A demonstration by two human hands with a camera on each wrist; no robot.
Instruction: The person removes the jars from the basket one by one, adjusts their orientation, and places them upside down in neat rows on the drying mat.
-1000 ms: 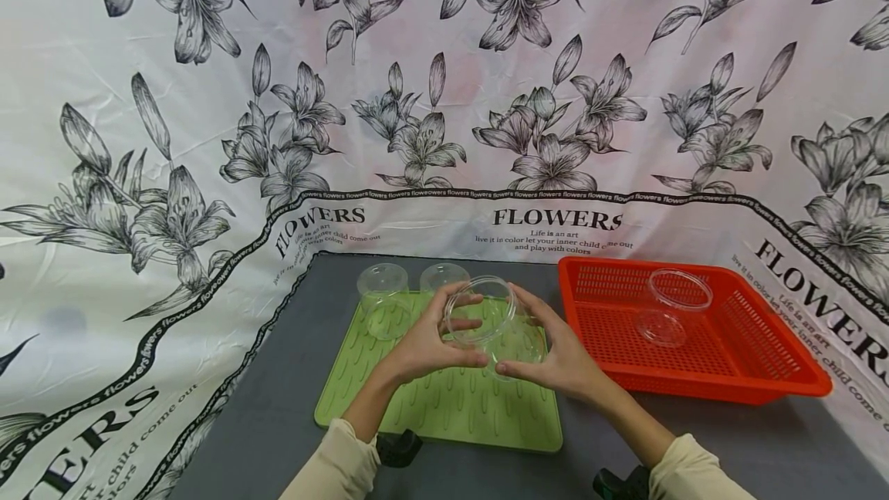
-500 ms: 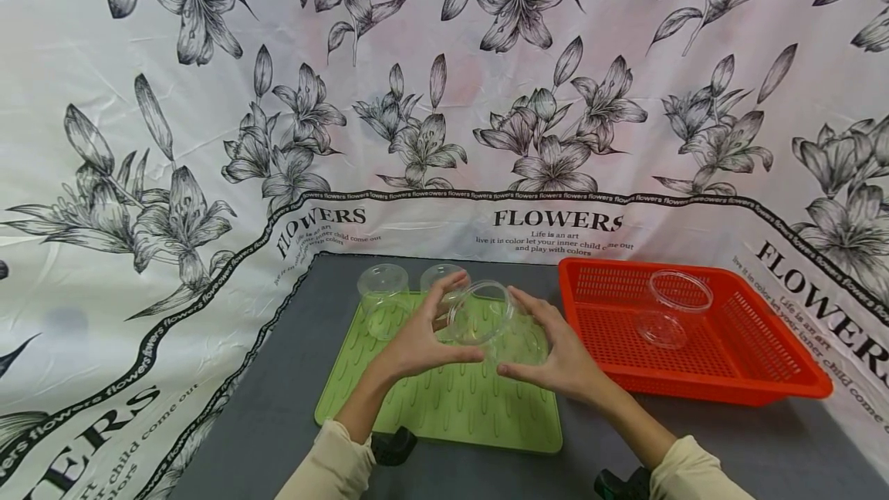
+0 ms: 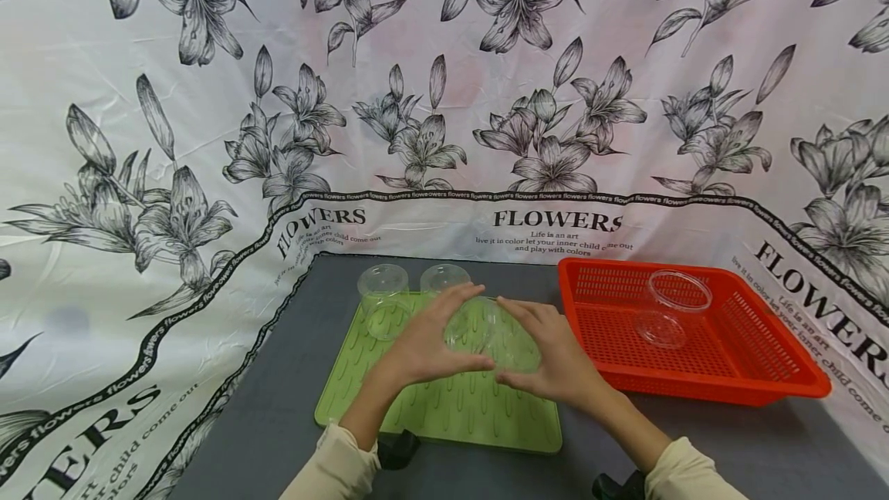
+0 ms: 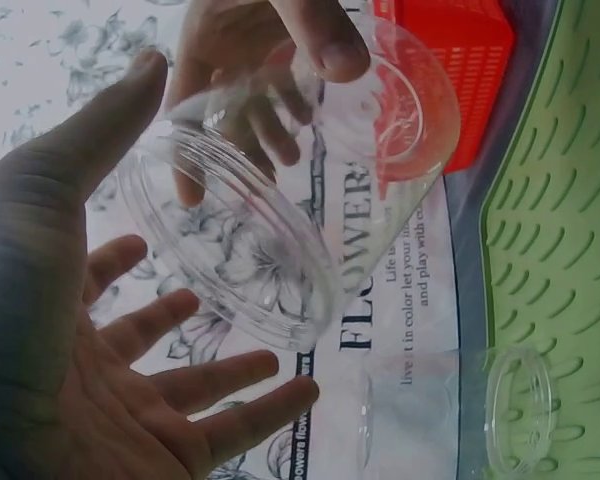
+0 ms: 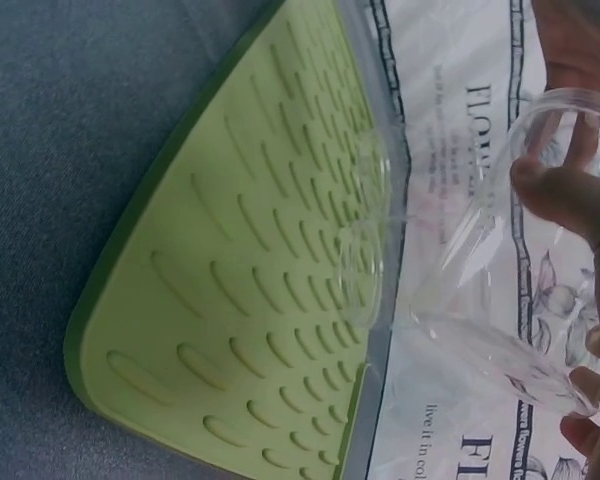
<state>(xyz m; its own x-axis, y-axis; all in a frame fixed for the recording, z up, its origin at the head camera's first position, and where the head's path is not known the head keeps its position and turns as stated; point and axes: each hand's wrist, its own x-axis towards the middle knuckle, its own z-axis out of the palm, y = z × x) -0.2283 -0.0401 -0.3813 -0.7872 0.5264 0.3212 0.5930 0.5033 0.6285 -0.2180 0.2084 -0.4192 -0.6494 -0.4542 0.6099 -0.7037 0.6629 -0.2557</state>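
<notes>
Between the two hands is a clear plastic jar (image 3: 469, 328), its ridged rim turned toward the left palm. My right hand (image 3: 566, 353) holds it from the right, with thumb and fingers around its wall. The left hand (image 3: 425, 342) is beside the rim; in the left wrist view its fingers (image 4: 160, 320) are spread and the rim lies between them and the thumb. Both hands are above a green ridged mat (image 3: 444, 419). Two similar clear jars stand at the mat's back edge, a left one (image 3: 383, 303) and a right one (image 3: 443, 276).
A red perforated basket (image 3: 701, 388) stands on the right, with one clear jar (image 3: 670, 307) inside. A grey cloth (image 3: 250, 423) covers the table. White flower-printed fabric (image 3: 430, 122) hangs behind and along the left side.
The jar between the hands has turned, its rim swinging from facing the head camera toward the left hand. The left fingers have loosened from the rim and spread.
</notes>
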